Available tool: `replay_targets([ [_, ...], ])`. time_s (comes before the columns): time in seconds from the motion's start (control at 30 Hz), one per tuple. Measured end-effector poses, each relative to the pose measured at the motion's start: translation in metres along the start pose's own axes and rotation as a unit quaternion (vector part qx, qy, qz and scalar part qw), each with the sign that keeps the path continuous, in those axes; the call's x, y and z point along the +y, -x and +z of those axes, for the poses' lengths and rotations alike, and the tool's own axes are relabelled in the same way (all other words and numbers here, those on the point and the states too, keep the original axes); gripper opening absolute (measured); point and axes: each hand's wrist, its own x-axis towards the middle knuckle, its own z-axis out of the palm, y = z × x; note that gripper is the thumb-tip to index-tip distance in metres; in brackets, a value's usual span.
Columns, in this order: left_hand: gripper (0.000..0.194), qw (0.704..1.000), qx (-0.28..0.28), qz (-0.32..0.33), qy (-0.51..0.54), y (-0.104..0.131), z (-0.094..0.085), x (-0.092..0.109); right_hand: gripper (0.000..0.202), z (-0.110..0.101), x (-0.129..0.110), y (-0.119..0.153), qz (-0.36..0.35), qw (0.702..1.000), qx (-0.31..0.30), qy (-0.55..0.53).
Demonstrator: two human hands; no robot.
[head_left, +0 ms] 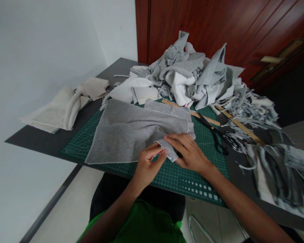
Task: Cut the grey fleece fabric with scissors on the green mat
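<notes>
Grey cloth (121, 131): lies on the green cutting mat (167, 175), in front of the person; its near-right part is raised between the hands.
Turned-up flap (169, 149): appears to belong to the same cloth, though the fingers hide the join.
Left hand (148, 162): nearly closed; thumb and index finger pinch the left side of the flap.
Right hand (190, 152): partly closed, fingers curved over the flap, thumb below its right side; the flap is held between them.
Slip risk: the flap may spring open or roll unevenly if either pinch loosens, since the knit looks soft.
Crease risk: the ridges running towards the hands may set as a skewed fold if the two hands pull unequally.
Drag risk: the lower grey piece (167, 107) may shift with the cloth, because the two overlap.
Snag risk: the black scissors (216, 135) lie just beyond the right hand; a wide sweep of that hand or the cloth could catch them.
Cloth long axis: runs left to right across the mat, the right end angled slightly towards the person.
Cloth direction: the broad, flat end points left; the gathered end points right, towards the right hand.
</notes>
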Motion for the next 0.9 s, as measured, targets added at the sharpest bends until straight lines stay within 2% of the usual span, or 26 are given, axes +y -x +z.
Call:
replay_targets([
  [0.1, 0.022, 0.999, 0.016, -0.019, 0.038, -0.001, 0.0, 0.0, 0.058, 0.006, -0.004, 0.004, -0.02, 0.998, 0.039, 0.041],
  [0.23, 0.032, 0.991, 0.017, -0.103, 0.079, 0.0, -0.003, -0.001, 0.049, 0.007, -0.008, 0.008, -0.037, 0.994, 0.068, 0.083],
  [0.37, 0.037, 0.979, 0.017, -0.168, 0.117, 0.003, -0.006, -0.006, 0.04, 0.004, -0.009, 0.01, -0.07, 0.993, 0.067, 0.072],
  [0.7, 0.033, 0.99, 0.032, -0.135, 0.005, 0.0, -0.003, 0.003, 0.035, 0.006, -0.001, 0.014, -0.072, 0.988, 0.094, 0.096],
  [0.9, 0.028, 0.99, 0.063, -0.121, -0.037, 0.0, -0.001, -0.002, 0.031, 0.001, 0.003, 0.017, -0.064, 0.985, 0.115, 0.11],
])
